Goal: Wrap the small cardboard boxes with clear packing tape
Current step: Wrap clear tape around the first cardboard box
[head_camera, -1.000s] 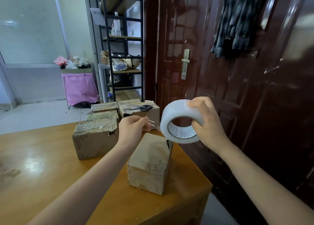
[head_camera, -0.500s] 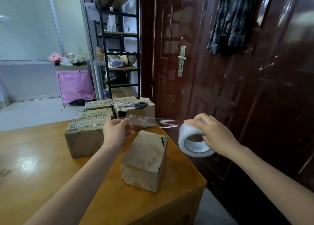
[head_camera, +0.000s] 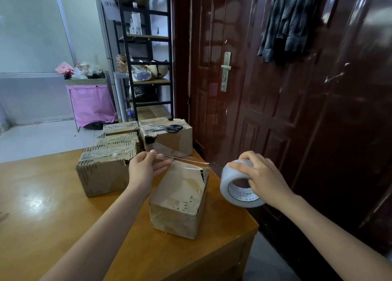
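Wooden surface (head_camera: 42, 196), dark door (head_camera: 275, 111) at 2 o'clock. Left hand (head_camera: 144, 168) pinches tape strip (head_camera: 186, 161) over box (head_camera: 180, 198); right hand (head_camera: 263, 176) grips roll (head_camera: 231, 179).

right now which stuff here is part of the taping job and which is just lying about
In the job: tape roll in right hand; tape strip pinched by left hand; nearest box; stacked boxes; scissors.

Lying about: shelf rack; pink bin; hanging shirt.

Five cardboard boxes (head_camera: 180, 198), one tape roll (head_camera: 237, 185), one scissors (head_camera: 169, 128), two hands (head_camera: 144, 170)
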Demonstrator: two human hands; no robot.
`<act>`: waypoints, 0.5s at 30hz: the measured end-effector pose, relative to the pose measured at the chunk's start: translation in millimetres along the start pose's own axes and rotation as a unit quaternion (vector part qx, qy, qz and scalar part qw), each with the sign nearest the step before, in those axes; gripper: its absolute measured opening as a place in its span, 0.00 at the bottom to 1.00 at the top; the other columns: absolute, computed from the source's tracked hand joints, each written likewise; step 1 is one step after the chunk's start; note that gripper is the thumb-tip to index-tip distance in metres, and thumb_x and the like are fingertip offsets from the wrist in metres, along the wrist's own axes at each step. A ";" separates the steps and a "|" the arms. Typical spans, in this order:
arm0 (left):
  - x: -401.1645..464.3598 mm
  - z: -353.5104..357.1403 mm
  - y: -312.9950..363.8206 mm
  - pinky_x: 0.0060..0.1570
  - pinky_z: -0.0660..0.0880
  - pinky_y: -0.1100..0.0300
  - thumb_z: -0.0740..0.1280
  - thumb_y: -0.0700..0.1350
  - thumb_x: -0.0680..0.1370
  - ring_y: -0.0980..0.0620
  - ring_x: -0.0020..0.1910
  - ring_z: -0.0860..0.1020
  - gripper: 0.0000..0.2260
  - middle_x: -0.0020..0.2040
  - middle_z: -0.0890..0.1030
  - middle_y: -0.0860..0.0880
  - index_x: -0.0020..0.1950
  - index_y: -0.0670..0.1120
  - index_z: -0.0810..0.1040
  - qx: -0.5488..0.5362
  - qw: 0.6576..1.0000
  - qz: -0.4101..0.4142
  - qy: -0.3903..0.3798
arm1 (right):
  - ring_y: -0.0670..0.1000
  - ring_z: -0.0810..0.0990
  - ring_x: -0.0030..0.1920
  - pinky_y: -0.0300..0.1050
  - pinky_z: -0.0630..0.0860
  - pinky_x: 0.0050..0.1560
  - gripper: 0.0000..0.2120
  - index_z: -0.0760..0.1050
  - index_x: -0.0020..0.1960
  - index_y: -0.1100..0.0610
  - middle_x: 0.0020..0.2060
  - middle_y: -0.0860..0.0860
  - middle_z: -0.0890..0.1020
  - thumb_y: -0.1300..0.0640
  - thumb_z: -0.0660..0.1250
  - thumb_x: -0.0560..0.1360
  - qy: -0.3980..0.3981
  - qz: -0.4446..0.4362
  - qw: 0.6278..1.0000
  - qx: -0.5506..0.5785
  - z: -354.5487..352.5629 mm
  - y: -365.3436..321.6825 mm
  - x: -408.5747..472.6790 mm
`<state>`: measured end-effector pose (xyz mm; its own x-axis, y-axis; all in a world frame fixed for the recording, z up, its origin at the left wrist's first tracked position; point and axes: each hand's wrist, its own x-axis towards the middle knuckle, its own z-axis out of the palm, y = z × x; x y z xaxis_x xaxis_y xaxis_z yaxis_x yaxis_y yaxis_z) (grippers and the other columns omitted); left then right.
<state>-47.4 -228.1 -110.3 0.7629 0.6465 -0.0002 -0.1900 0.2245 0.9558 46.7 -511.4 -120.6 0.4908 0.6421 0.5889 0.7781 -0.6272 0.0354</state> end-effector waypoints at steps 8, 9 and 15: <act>3.3 0.7 -3.0 0.35 0.82 0.57 0.59 0.40 0.84 0.45 0.35 0.84 0.10 0.39 0.81 0.43 0.45 0.39 0.74 -0.031 0.999 -0.016 0.024 | 0.56 0.78 0.41 0.49 0.72 0.35 0.37 0.81 0.57 0.52 0.48 0.54 0.77 0.79 0.73 0.53 -0.002 0.001 1.000 0.004 9.7 -6.8 5.1; 4.6 0.4 -4.2 0.34 0.82 0.58 0.58 0.41 0.84 0.46 0.35 0.84 0.10 0.40 0.80 0.43 0.46 0.39 0.73 -0.033 0.999 -0.021 0.028 | 0.56 0.78 0.40 0.49 0.71 0.34 0.37 0.81 0.57 0.52 0.47 0.54 0.77 0.79 0.73 0.53 -0.006 -0.002 1.000 0.001 11.1 -8.4 6.8; 9.3 -1.1 -9.7 0.32 0.81 0.59 0.54 0.43 0.85 0.47 0.32 0.84 0.12 0.41 0.78 0.41 0.47 0.38 0.72 -0.038 0.997 -0.041 0.050 | 0.54 0.77 0.38 0.45 0.67 0.34 0.40 0.81 0.55 0.48 0.45 0.52 0.76 0.77 0.76 0.48 -0.033 -0.024 0.999 -0.024 19.7 -15.2 17.7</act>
<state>-39.1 -223.4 -119.9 0.7135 0.6918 -0.1110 -0.1777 0.3319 0.9264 51.2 -481.8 -126.6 0.4789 0.6985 0.5318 0.7825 -0.6142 0.1020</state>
